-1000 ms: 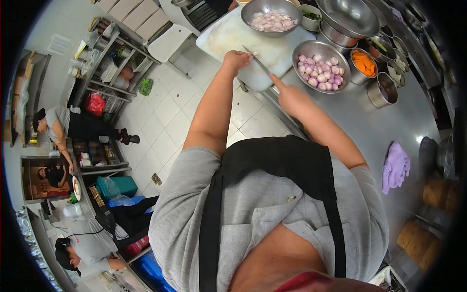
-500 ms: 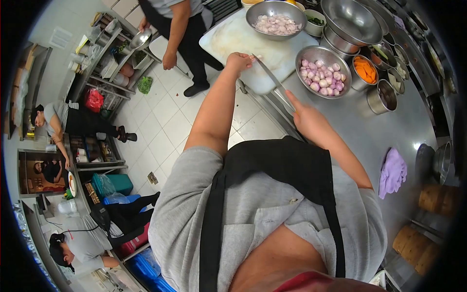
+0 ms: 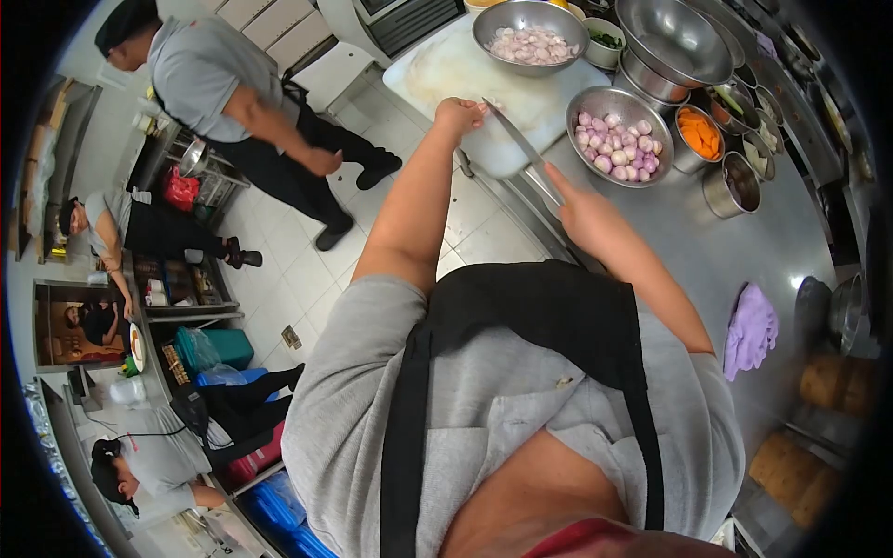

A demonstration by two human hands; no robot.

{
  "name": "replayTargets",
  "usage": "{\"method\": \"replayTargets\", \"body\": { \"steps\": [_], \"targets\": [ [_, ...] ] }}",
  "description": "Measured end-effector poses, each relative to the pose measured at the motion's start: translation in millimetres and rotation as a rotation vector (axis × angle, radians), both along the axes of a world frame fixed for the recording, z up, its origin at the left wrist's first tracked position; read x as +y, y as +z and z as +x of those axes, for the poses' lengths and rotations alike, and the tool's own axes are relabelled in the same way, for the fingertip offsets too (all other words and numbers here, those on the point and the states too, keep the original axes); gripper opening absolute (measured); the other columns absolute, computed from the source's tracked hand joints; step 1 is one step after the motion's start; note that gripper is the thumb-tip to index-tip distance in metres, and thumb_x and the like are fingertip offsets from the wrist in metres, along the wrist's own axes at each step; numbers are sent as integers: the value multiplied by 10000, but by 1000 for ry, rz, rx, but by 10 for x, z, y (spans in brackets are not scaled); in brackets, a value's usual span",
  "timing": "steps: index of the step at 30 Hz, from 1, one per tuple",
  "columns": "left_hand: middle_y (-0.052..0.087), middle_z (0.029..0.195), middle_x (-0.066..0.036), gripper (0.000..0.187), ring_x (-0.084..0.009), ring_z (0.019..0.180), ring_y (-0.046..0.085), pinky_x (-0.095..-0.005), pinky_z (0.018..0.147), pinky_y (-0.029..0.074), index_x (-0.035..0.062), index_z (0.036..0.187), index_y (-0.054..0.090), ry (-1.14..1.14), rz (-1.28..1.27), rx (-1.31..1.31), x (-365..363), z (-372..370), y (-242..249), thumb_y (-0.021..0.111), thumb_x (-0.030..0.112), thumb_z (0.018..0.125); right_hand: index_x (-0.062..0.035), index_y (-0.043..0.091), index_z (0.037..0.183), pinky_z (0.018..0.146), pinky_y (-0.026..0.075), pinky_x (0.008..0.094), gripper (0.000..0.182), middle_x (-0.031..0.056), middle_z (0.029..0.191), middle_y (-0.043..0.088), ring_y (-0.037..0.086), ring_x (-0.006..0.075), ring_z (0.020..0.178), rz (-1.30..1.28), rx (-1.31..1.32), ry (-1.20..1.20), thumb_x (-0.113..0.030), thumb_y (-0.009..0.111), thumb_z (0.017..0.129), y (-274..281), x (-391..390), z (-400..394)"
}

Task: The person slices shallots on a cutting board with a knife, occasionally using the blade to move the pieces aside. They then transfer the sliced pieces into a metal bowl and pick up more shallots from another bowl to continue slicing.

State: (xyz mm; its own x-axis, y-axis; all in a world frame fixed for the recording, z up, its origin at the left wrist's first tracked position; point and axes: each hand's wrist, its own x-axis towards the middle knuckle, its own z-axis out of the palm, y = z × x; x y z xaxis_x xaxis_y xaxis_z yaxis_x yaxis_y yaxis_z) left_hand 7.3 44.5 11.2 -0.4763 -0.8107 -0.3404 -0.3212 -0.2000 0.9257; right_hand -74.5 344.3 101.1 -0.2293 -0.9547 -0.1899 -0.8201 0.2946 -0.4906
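Observation:
My right hand (image 3: 591, 216) is closed around the handle of a kitchen knife (image 3: 517, 137), its blade angled up and left over the cutting board. The fingers of my left hand (image 3: 458, 117) are pinched on a small pale shallot (image 3: 484, 108) beside the knife's tip. Under both lies the stained white cutting board (image 3: 430, 82). At its back stands a metal bowl (image 3: 484, 46) with sliced shallots (image 3: 532, 45). Right of the board, another metal bowl (image 3: 579, 99) holds peeled whole shallots (image 3: 621, 149).
Beyond the bowls are stacked metal bowls (image 3: 674, 42), a pot of orange carrot pieces (image 3: 699, 132) and a metal pot (image 3: 726, 191). A purple glove (image 3: 752, 330) lies on the steel counter (image 3: 670, 256). A person (image 3: 223, 102) walks on the tiled floor at left; others stand farther off.
The person at the upper left has moved farther left with a stride, now covering the shelves and the green leaves on the floor. My hands and the knife are almost unmoved.

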Motion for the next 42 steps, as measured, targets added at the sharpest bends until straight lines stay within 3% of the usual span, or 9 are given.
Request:
{"method": "replayTargets", "body": {
  "steps": [9,14,21,23,26,30,35,39,42],
  "targets": [
    [647,867,-60,194,-121,752,623,-221,667,541,-10,933,598,2,-24,-8,63,10,79,704,104,818,-246,215,1458,686,457,475,683,259,785,596,593,395,722,108,12,-31,-90,492,854,53,-172,-3],
    [649,851,-57,186,-116,734,610,-219,652,532,-15,914,607,8,-39,-45,51,-17,41,707,109,818,-239,240,1457,697,470,453,661,231,816,610,608,360,744,38,76,7,-65,427,847,-195,-523,-70],
    [648,839,-57,171,-115,716,606,-212,631,531,-17,894,618,7,-39,3,78,12,65,707,107,818,-244,224,1456,705,461,466,678,263,786,595,593,387,729,39,9,-12,-94,492,851,-56,-23,-52],
    [648,837,-57,165,-117,720,608,-215,633,533,-16,895,618,14,-42,-9,30,-10,-2,704,104,819,-240,229,1454,690,450,481,687,264,761,587,587,393,711,-117,25,26,-89,505,843,-93,64,-74],
    [647,835,-55,154,-121,725,613,-218,637,535,-13,896,618,35,-35,-18,13,-34,-23,696,99,824,-242,238,1456,691,465,464,657,237,799,602,602,365,719,-38,75,4,-78,445,854,29,76,-26],
    [646,829,-53,160,-118,718,608,-211,632,528,-9,888,622,5,-58,-17,23,4,-9,701,113,823,-253,233,1452,685,449,485,666,263,769,585,589,392,712,98,10,-23,-90,474,853,1,-204,-33],
    [644,822,-50,197,-105,690,586,-209,617,514,-7,898,627,-2,-61,-29,31,6,9,723,140,808,-261,220,1457,675,443,477,656,263,759,583,599,370,709,9,82,-2,-96,430,858,-297,-515,-83],
    [644,814,-49,211,-102,678,579,-210,606,511,-4,913,631,43,-36,-7,22,-12,-8,726,152,807,-254,221,1457,685,446,472,664,269,780,588,601,380,732,90,-4,-39,-91,451,855,-93,-258,-65],
    [646,817,-52,209,-101,684,585,-210,606,519,-7,910,630,29,-50,-8,-1,-11,-49,723,151,810,-246,230,1454,691,445,478,674,266,772,587,596,395,738,-44,-27,3,-84,477,848,-54,-2,-56]
  ]
}}
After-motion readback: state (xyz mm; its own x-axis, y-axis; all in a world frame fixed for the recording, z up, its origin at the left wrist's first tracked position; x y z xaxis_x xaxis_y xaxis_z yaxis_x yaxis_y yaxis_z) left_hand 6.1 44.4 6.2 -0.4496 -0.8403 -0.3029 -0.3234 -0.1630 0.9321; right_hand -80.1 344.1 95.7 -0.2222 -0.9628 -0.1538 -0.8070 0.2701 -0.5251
